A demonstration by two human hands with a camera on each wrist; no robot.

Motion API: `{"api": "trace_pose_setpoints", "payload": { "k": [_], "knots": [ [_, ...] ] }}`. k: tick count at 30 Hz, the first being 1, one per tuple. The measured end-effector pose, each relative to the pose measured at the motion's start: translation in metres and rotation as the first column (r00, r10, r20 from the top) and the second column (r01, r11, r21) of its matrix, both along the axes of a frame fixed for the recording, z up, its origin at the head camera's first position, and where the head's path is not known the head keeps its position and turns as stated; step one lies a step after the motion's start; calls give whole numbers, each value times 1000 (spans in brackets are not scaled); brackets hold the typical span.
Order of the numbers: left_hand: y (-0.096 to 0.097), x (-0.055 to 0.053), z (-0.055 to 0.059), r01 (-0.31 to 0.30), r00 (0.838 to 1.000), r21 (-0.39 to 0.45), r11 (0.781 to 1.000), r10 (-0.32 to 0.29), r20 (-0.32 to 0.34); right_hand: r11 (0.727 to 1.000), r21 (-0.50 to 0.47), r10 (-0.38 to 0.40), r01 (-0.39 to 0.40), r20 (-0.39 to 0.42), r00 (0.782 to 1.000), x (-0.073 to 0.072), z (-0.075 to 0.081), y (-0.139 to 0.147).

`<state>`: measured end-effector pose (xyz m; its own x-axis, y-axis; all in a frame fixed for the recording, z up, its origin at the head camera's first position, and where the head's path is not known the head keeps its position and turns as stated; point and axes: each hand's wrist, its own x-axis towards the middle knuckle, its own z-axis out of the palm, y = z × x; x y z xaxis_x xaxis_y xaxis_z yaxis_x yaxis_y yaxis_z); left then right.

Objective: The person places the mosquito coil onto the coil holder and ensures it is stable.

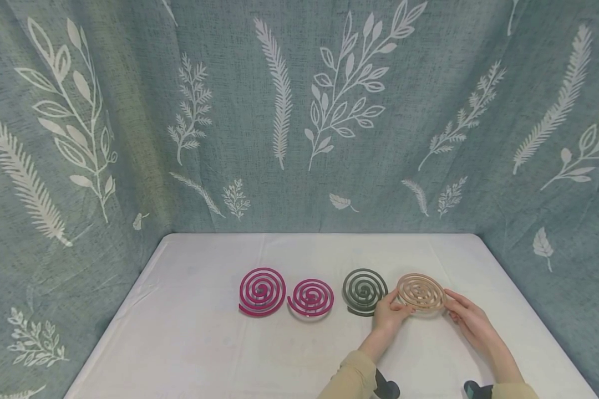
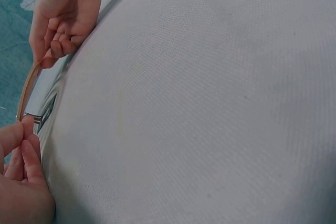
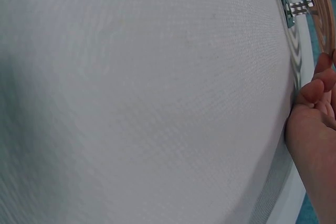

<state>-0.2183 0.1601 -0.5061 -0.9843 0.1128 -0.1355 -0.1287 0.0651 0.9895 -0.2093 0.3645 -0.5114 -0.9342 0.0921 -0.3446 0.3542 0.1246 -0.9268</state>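
A tan mosquito coil (image 1: 421,292) is held by its rim between both hands at the right of the row. My left hand (image 1: 390,317) pinches its left edge with thumb and fingers; my right hand (image 1: 471,320) pinches the right edge. Under the coil, a small metal stand (image 3: 302,7) shows in the right wrist view. A dark green mosquito coil (image 1: 365,292) lies just left of my left hand, which overlaps its right edge in the head view. From the side, in the left wrist view, the tan coil (image 2: 27,90) appears as a thin band between the hands.
Two magenta mosquito coils, a left one (image 1: 262,292) and a right one (image 1: 311,298), sit further left in the same row. All rest over a white-covered table (image 1: 204,349). Blue-green curtains (image 1: 299,111) with white leaf prints stand behind and at both sides.
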Motion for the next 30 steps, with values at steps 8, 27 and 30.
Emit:
{"api": "trace_pose_setpoints", "payload": {
  "k": [8, 27, 30],
  "knots": [
    [-2, 1, 0, 21, 1000, -15, 1000, -21, 8, 1000, 22, 16, -15, -32, 999, 2, -1, 0],
    [-1, 0, -1, 19, 1000, -7, 1000, -19, 14, 1000, 13, 8, -8, -21, 1000, 2, -2, 0],
    [-1, 0, -1, 20, 1000, -7, 1000, -20, 13, 1000, 11, 9, -9, -17, 1000, 2, -2, 0]
  ]
}}
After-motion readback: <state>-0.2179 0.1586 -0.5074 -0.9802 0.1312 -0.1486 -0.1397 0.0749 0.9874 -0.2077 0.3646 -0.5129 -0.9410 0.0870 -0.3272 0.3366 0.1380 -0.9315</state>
